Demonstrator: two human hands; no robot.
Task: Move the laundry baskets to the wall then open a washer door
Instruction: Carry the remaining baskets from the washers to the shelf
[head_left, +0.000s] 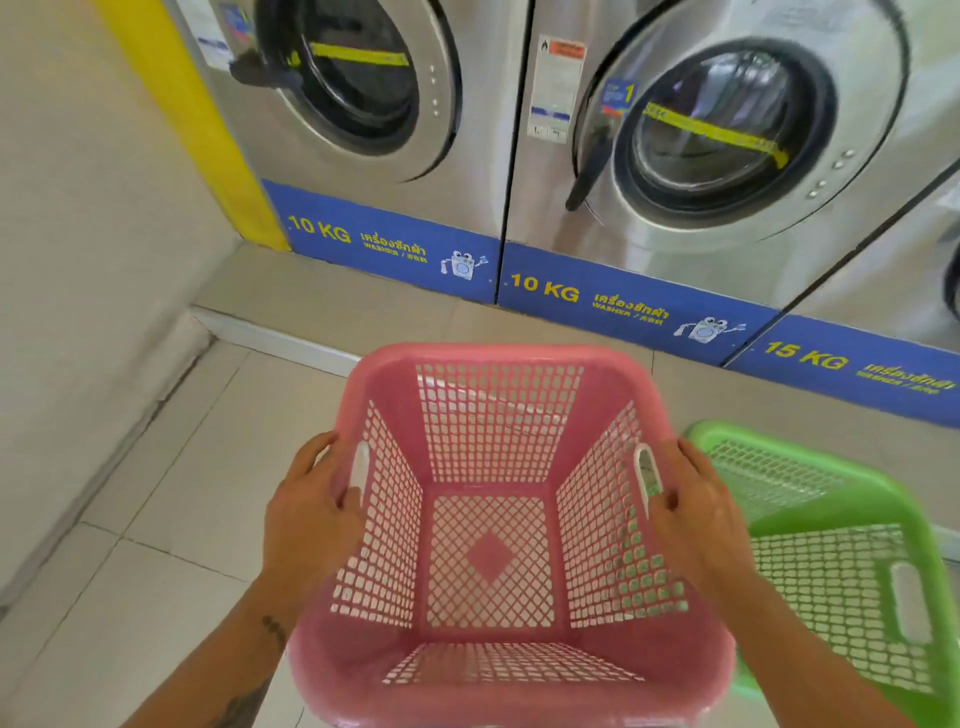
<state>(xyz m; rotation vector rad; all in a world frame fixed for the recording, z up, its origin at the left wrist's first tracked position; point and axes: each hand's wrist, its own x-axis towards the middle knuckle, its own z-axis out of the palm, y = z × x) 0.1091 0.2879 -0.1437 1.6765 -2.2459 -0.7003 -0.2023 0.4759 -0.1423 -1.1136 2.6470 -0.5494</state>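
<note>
An empty pink mesh laundry basket (493, 530) is in front of me, held above the tiled floor. My left hand (311, 504) grips its left rim at the handle slot, and my right hand (696, 509) grips the right rim the same way. A green mesh basket (841, 566) sits on the floor to the right, partly hidden behind the pink one and my right arm. Two steel front-load washers stand ahead, the left door (353, 78) and the middle door (717, 135) both closed. The beige wall (88, 249) runs along the left.
A blue band marked 10 KG and 15 KG (623, 306) runs along the washers' base, on a raised step (270, 332). A third washer (924, 270) shows at the right edge. A yellow strip (197, 119) borders the left washer. Bare tiled floor (145, 519) lies between me and the wall.
</note>
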